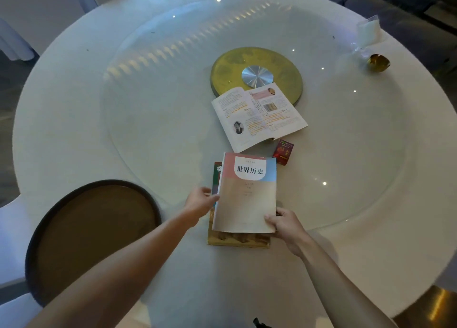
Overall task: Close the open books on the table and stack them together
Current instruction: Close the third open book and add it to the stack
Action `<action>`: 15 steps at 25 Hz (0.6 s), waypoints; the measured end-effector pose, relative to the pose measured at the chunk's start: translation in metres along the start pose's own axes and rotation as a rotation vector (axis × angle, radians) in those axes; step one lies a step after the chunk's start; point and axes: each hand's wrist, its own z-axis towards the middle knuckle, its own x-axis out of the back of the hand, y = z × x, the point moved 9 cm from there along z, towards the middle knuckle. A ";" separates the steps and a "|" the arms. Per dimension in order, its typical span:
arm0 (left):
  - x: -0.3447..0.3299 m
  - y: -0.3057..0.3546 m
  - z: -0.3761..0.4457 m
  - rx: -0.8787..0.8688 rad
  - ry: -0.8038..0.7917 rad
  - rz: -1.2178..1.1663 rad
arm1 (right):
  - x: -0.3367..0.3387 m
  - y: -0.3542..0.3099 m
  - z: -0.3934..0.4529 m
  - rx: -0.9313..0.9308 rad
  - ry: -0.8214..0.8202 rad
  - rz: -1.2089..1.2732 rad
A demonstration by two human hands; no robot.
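White round table [74, 120]: both hands grip a closed history book [247, 194] over a second closed book [238, 240], left hand [200, 204] at its left edge, right hand [284, 222] pinching the near-right corner. Farther off lies an open book [257, 116], a red box [283, 152] just right.

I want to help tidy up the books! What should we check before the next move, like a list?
1. Top book closed: ok, its cover faces up.
2. Both hands on it: ok, left hand at its left edge, right hand at its near right corner.
3. It sits square on the book underneath: not ok, the lower one sticks out at the near and left sides.
4. All books closed: not ok, the open book lies flat farther back.
5. Way to the open book free: not quite, a small red box sits just beside it.
6. How many books are in the pile: cannot tell.
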 end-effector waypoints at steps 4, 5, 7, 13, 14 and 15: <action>-0.020 -0.032 -0.006 -0.030 0.030 0.020 | -0.012 0.006 -0.008 0.058 0.023 -0.207; -0.022 -0.035 -0.008 -0.043 0.051 0.047 | -0.012 0.005 -0.010 0.082 0.032 -0.267; -0.021 -0.039 -0.011 -0.047 0.087 0.113 | -0.010 0.003 -0.011 0.122 0.072 -0.445; -0.007 -0.035 -0.012 -0.044 0.100 0.166 | 0.000 0.004 0.008 0.107 0.149 -0.680; -0.005 -0.033 -0.010 -0.043 0.110 0.143 | 0.002 -0.003 0.014 0.141 0.179 -0.632; -0.003 -0.030 -0.007 -0.043 0.115 0.134 | 0.005 -0.010 0.018 0.158 0.209 -0.576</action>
